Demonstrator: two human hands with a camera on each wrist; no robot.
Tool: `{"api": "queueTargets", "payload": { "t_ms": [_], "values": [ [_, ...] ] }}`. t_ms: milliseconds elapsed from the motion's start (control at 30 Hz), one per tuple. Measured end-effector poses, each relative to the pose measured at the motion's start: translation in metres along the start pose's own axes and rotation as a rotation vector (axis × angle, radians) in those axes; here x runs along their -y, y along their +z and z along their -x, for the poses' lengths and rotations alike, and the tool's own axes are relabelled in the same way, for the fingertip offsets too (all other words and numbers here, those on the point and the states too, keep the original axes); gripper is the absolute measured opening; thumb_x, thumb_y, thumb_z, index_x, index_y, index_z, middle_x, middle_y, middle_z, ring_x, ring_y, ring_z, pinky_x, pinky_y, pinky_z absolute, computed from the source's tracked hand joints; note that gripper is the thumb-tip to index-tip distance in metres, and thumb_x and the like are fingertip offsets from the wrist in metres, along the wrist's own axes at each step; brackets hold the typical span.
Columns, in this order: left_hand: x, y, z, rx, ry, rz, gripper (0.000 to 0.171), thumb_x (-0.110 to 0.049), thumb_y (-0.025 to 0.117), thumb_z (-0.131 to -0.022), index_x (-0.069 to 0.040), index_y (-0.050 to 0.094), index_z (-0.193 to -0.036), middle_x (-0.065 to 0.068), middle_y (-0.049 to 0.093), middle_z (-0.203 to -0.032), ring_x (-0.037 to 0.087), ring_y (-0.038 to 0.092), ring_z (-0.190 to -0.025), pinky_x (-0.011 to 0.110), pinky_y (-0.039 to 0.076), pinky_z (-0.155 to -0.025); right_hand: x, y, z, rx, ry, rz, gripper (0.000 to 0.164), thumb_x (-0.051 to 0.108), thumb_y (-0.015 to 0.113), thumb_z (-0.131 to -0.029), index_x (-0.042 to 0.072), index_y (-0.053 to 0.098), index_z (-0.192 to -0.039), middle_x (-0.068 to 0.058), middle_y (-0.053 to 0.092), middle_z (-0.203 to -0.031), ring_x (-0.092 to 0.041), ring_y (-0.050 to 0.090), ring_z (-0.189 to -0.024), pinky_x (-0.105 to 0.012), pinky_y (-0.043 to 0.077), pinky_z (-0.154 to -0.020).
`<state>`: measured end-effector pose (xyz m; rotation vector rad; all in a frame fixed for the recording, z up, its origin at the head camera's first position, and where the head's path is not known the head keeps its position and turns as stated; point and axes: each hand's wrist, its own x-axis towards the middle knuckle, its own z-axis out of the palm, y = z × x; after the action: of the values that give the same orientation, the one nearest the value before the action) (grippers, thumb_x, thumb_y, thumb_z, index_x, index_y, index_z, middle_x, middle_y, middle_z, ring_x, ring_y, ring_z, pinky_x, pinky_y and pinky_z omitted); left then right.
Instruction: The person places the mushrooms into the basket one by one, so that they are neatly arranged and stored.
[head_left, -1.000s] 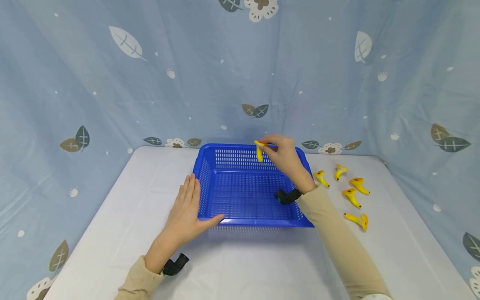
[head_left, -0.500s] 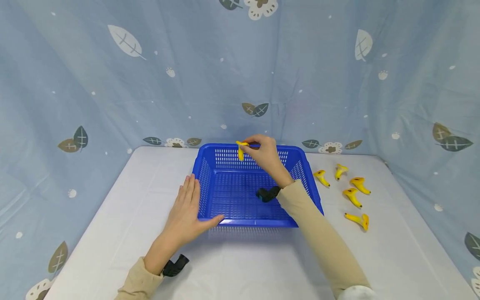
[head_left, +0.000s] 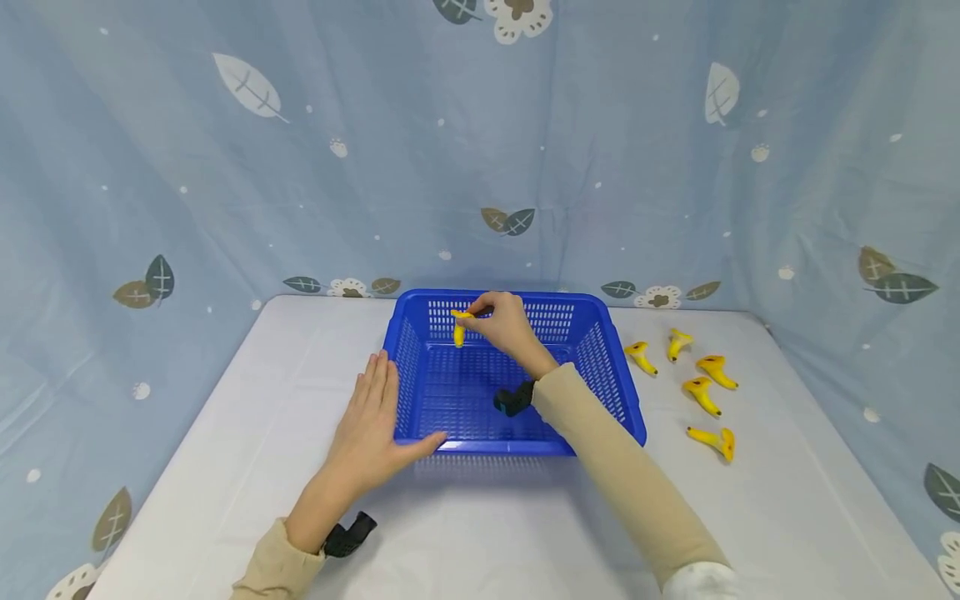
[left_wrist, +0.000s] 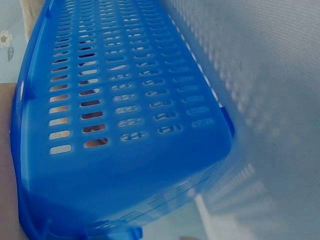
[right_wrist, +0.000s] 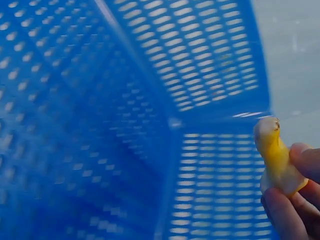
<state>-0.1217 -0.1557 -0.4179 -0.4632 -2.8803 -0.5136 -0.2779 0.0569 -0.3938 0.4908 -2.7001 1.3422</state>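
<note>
My right hand (head_left: 504,321) pinches a small yellow mushroom (head_left: 459,332) by its flared cap, between thumb and fingers. Its stem hangs downward inside the blue plastic basket (head_left: 517,447), near the back-left corner and above the bottom. In the right wrist view the mushroom (right_wrist: 276,155) shows its pale stem tip, with the perforated basket walls behind. Along the basket's left side lies my left hand (head_left: 367,433), fingers straight against the rim and thumb stretched over the front-left corner. The left wrist view shows the outside of the slotted basket wall (left_wrist: 110,165).
Several more yellow mushrooms (head_left: 701,395) lie scattered on the white table (head_left: 780,500) to the right of the basket. A blue patterned curtain (head_left: 420,150) hangs behind and beside the table. Each wrist wears a black band (head_left: 349,535).
My right hand has carried the mushroom leftward across the basket and then lower, toward the back-left corner. The left hand has stayed at the rim.
</note>
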Motion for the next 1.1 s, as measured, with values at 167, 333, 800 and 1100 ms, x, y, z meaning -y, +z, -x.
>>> {"api": "queueTargets", "payload": {
  "t_ms": [167,333,800,1100],
  "values": [
    [-0.001,0.0,-0.001,-0.007,0.008,0.006,0.121,-0.08,0.047,-0.073,0.008,0.009,-0.147,0.018,-0.01,-0.155,0.033,-0.005,-0.143,0.046,0.005,-0.116,-0.01,0.008,0.001,0.072,0.04,0.009,0.015,0.023,0.075,-0.081,0.009,0.069,-0.083,-0.002,0.064,-0.085,-0.015,0.06,-0.077,-0.027,0.054,-0.065],
    [0.001,0.001,-0.001,-0.012,0.011,0.006,0.121,-0.08,0.046,-0.073,0.008,0.008,-0.147,0.019,-0.009,-0.155,0.033,-0.005,-0.143,0.045,0.005,-0.116,-0.015,0.016,0.002,0.128,0.042,0.015,0.014,0.021,0.074,-0.081,0.009,0.067,-0.082,-0.003,0.064,-0.084,-0.015,0.061,-0.075,-0.028,0.053,-0.065],
    [0.002,0.001,-0.001,-0.022,0.019,-0.006,0.12,-0.079,0.047,-0.074,0.008,0.009,-0.147,0.018,-0.01,-0.155,0.033,-0.005,-0.143,0.046,0.005,-0.116,-0.026,0.033,0.0,0.281,0.077,0.154,0.014,0.018,0.075,-0.08,0.008,0.065,-0.08,-0.003,0.063,-0.08,-0.014,0.057,-0.071,-0.025,0.049,-0.06],
    [0.002,0.004,-0.001,-0.027,0.022,-0.004,0.12,-0.079,0.047,-0.074,0.008,0.009,-0.147,0.019,-0.008,-0.155,0.033,-0.005,-0.143,0.045,0.005,-0.116,-0.028,0.036,-0.002,0.312,0.051,0.219,0.015,0.018,0.074,-0.082,0.008,0.063,-0.08,-0.003,0.061,-0.078,-0.015,0.054,-0.068,-0.024,0.046,-0.058]
  ]
}}
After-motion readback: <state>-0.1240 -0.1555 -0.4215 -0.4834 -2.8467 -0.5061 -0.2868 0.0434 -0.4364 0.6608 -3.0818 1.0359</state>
